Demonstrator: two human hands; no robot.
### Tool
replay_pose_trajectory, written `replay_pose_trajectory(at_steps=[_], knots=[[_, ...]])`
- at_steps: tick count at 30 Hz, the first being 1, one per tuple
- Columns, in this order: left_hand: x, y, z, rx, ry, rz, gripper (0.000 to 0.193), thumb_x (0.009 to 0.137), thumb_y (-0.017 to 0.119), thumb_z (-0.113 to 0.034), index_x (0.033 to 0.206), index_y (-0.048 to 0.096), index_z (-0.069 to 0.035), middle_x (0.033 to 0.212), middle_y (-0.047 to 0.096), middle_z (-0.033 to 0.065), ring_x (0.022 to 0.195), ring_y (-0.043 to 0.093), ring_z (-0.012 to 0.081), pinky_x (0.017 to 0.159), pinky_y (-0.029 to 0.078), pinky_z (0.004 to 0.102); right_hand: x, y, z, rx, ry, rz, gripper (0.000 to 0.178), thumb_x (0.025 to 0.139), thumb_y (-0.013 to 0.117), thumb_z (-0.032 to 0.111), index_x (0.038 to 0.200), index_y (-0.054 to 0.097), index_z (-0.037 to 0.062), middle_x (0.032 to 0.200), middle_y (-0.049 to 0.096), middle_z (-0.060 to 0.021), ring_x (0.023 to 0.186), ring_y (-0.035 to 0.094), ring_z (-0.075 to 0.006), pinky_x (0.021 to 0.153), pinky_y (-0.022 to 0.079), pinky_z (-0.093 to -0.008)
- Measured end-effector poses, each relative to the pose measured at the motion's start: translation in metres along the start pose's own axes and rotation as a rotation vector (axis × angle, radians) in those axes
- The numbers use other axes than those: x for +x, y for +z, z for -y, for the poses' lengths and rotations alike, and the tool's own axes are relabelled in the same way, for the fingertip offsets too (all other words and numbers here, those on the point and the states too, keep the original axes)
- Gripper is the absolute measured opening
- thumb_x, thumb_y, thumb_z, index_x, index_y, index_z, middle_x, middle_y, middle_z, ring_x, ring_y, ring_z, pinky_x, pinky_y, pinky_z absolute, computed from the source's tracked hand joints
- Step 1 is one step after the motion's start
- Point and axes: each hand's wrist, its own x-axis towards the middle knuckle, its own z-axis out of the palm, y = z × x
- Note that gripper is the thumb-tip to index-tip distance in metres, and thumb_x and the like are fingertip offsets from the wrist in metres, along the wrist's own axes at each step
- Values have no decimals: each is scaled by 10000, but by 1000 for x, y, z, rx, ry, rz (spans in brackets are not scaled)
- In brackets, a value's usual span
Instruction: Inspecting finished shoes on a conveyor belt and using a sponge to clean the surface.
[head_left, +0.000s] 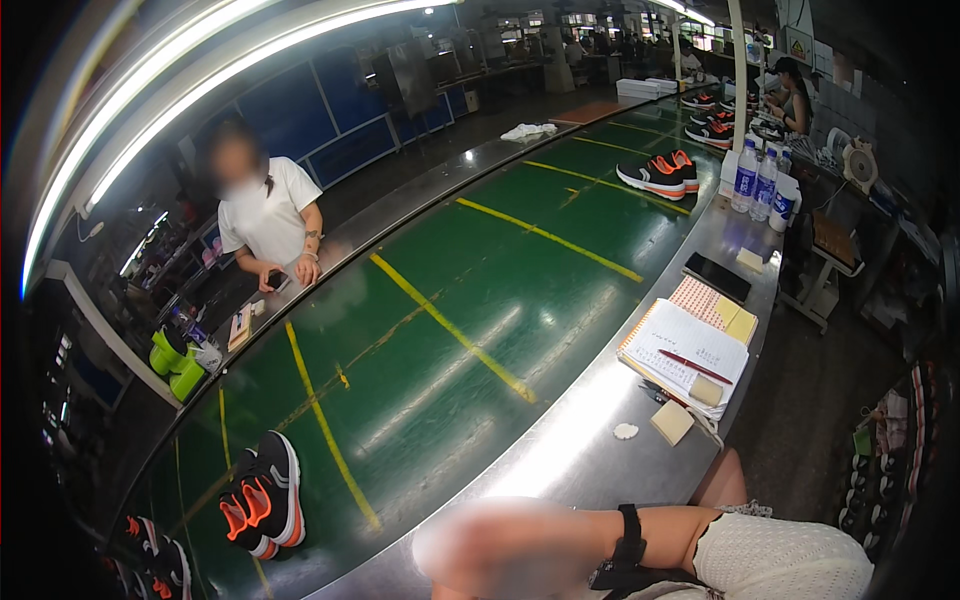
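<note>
I'm seeing black-orange sneakers (274,492) lying lower left, left of the blurred hand (500,548), toes pointing up-frame; which hand, and whether it's gripping, I can't tell.

Around me, along the green belt (480,290)
To my right on the counter (560,440) I see an open notebook (672,335) with a red pen (695,366) lying across it; a dark phone (718,277) lies just beyond; farther along stand water bottles (745,180); across from me is a person in a white T-shirt (272,215); behind, blue panels (338,90); overhead, long tube lights (290,38) glow.
</note>
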Motion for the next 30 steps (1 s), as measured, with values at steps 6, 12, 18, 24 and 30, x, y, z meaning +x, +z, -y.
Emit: replay_pose_trajectory(at_steps=[6, 12, 18, 24, 30], knots=[[0, -1, 1, 16, 20, -2, 200, 842, 591, -94, 1025, 550, -24, 957, 614, 166, 875, 602, 300, 770, 477, 343, 0, 0, 2, 1, 4, 9, 367, 884, 540, 375, 1069, 531, 59, 882, 644, -146, 803, 618, -285, 718, 477, -351], [0, -1, -5, 33, 22, -7, 210, 842, 591, -93, 1035, 551, -20, 952, 618, 170, 872, 605, 299, 767, 479, 344, 1, 2, -4, 2, -3, -7, 367, 881, 545, 374, 1067, 536, 58, 879, 644, -147, 802, 619, -281, 712, 479, -351], [0, -1, -10, 24, -4, 4, 211, 844, 588, -96, 1036, 551, -19, 953, 620, 170, 875, 608, 293, 767, 479, 342, 1, 1, -5, -10, -2, 11, 392, 885, 543, 391, 1093, 531, 58, 901, 646, -144, 822, 622, -282, 722, 480, -350], [-1, -2, -13, 46, -8, 1, 213, 844, 585, -104, 1036, 554, -18, 948, 624, 168, 872, 610, 287, 765, 480, 339, 1, -1, -2, -13, 13, 27, 422, 888, 542, 414, 1116, 526, 60, 915, 644, -143, 841, 621, -283, 732, 478, -354], [0, -1, -11, 52, 20, -29, 196, 846, 577, -102, 1020, 560, -14, 940, 623, 171, 865, 612, 289, 757, 480, 338, 2, -1, -3, 2, 19, 30, 437, 887, 540, 423, 1119, 522, 53, 901, 644, -143, 828, 620, -275, 728, 477, -352]])
